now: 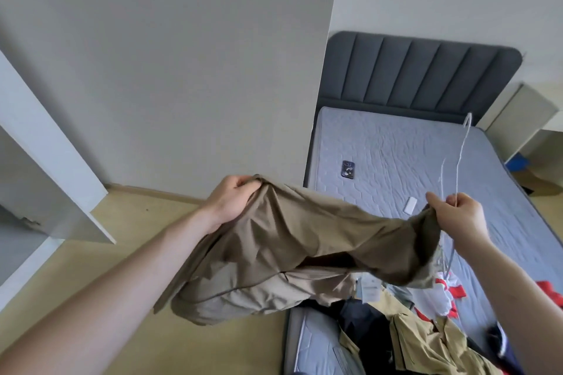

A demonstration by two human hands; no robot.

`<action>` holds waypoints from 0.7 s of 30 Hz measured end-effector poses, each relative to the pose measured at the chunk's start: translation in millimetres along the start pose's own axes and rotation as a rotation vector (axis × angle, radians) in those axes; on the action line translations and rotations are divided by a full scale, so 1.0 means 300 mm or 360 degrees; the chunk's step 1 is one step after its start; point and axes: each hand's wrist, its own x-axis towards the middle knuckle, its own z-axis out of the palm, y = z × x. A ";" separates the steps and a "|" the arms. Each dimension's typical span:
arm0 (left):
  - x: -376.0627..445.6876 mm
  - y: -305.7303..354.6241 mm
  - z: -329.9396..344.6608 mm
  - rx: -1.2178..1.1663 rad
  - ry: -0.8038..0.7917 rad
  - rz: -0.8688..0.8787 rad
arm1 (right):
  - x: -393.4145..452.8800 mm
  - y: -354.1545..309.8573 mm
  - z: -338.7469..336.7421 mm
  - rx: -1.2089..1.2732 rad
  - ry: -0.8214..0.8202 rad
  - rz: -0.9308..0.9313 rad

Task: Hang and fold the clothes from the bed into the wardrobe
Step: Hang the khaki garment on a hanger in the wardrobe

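Khaki trousers (292, 246) hang stretched in the air between both hands, over the near corner of the bed (396, 161) and the floor beside it. At one end the left hand (231, 201) has its grip curled tight round bunched cloth. At the other, the right hand (457, 216) pinches the fabric together with a thin wire hanger (460, 155), whose hook points up. More clothes (420, 338) lie heaped on the mattress below, and a phone (348, 169) lies farther up. An open white wardrobe (45, 179) stands at the left.

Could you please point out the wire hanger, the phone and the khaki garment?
wire hanger (463, 143): head view, upper wire.
phone (348, 169): head view, its back, lying on the mattress.
khaki garment (304, 240): head view, middle fabric.
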 end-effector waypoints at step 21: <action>-0.091 0.282 -0.006 -0.0633 -0.0271 -0.0401 | -0.512 0.107 0.476 -0.0085 -0.0998 -0.0264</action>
